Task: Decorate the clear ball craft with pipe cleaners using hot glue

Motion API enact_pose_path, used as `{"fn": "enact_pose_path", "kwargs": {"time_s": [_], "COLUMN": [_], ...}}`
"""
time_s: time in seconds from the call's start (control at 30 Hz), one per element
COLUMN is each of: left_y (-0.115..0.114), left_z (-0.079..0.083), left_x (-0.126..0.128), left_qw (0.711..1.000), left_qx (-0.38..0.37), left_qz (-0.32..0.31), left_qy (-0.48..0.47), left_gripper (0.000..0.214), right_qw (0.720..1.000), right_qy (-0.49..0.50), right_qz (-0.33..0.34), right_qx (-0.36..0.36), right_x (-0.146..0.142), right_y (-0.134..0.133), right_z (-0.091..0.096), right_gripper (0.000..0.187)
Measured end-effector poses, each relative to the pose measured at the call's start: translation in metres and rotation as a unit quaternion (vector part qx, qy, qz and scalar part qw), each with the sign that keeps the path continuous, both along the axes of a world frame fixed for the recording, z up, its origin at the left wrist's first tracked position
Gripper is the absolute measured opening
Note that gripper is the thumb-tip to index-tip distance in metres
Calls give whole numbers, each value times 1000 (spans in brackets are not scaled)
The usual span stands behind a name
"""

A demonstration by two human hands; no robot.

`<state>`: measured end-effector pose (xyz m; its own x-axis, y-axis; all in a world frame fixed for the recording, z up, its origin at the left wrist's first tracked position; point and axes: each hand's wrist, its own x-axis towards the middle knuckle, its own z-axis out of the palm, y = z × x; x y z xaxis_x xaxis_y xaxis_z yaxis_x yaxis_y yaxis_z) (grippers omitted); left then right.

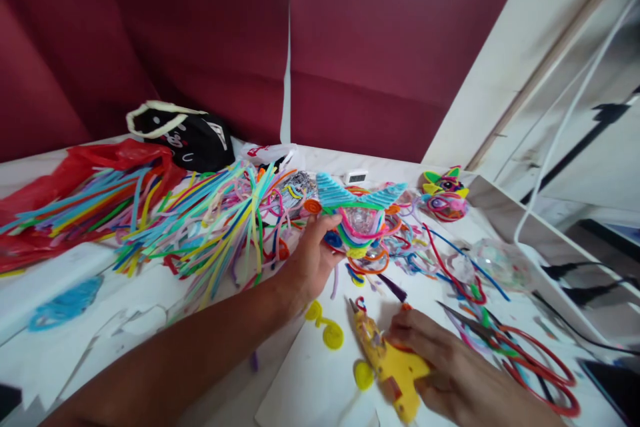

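Far left on the surface [310, 390], a red bag [75, 167] spills loose pipe cleaners [200, 227] in a wide fan. My left hand [310, 260] reaches past them, fingers half curled and pinching the left edge of the pipe-cleaner figure [360, 220], which sits just beyond my fingertips with its blue wings up. Below it lie two yellow coils [325, 328]. My right hand [443, 370] is wrapped around the handle of the yellow glue gun [390, 367], whose body lies on the surface with its nozzle aimed up-left toward the figure. Scissors [535, 360] rest to the right. I judge the risks to be these: the nozzle is close to my left fingers and could burn them, glue could string onto stray stems nearby, and my light pinch could let the figure tip.
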<state>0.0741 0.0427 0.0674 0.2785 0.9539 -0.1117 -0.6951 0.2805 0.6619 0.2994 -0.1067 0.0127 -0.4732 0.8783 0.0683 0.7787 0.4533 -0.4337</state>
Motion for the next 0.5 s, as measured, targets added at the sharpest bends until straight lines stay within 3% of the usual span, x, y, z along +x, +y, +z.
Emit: {"fn": "enact_pose_path", "kwargs": {"time_s": [0.17,0.27,0.37,0.5], "left_y": [-2,-5,-10,-16], "left_z": [-10,-16,-20,-21], "left_x": [3,6,8,10], "left_qw": [1000,1000,999,999], "left_qx": [-19,-16,-5,10], "left_qz": [-6,-17,-33,-47], "left_qy": [3,1,-3,-12], "left_gripper": [38,38,39,33], "right_qw": [998,988,952,938], "right_qy": [-42,3,45,44], "right_qz": [16,15,-41,-45], "right_qx": [44,156,300,340], "right_x": [-2,-9,-24,-45], "right_y": [6,15,32,59], "right_z": [16,37,55,65], "right_gripper": [48,29,24,14]}}
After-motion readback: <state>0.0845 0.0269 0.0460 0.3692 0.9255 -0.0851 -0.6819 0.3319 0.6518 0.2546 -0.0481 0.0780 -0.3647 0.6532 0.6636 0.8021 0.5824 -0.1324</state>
